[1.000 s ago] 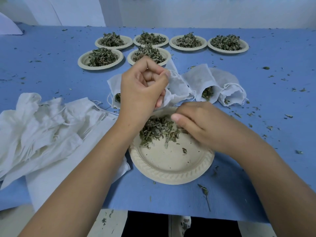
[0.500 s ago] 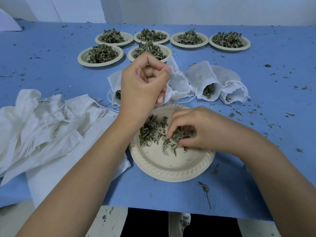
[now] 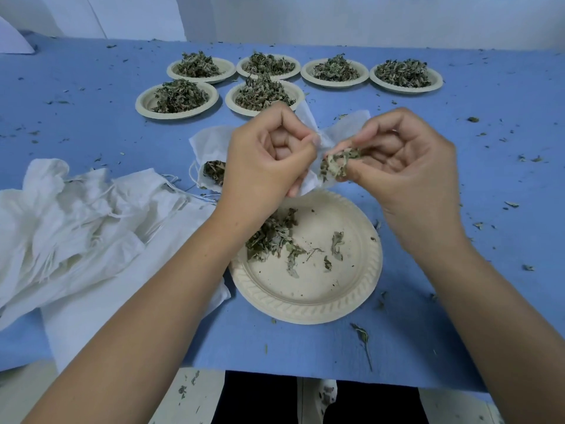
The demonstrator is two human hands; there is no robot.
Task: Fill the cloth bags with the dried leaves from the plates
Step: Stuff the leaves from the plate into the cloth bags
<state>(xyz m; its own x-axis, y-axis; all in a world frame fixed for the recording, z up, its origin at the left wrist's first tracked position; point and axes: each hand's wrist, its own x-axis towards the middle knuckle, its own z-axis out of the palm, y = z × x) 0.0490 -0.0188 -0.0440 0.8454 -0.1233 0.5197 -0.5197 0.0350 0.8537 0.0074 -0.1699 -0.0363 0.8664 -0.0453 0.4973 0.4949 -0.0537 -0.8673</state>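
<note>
My right hand [image 3: 403, 169] has risen off the beige paper plate [image 3: 305, 313], pinching dried green leaves [image 3: 336, 162]. My left hand [image 3: 263, 166] pinches the white cloth bag [image 3: 307, 116]; I'd feed them deep.

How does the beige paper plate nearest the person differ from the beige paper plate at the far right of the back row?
The near beige paper plate is mostly bare, holding few dried leaves; the far-right beige paper plate carries a full heap. The near plate is partly hidden by the left forearm; the far-right one is unobstructed. Both are round, rimmed, on the blue table cover.
</note>
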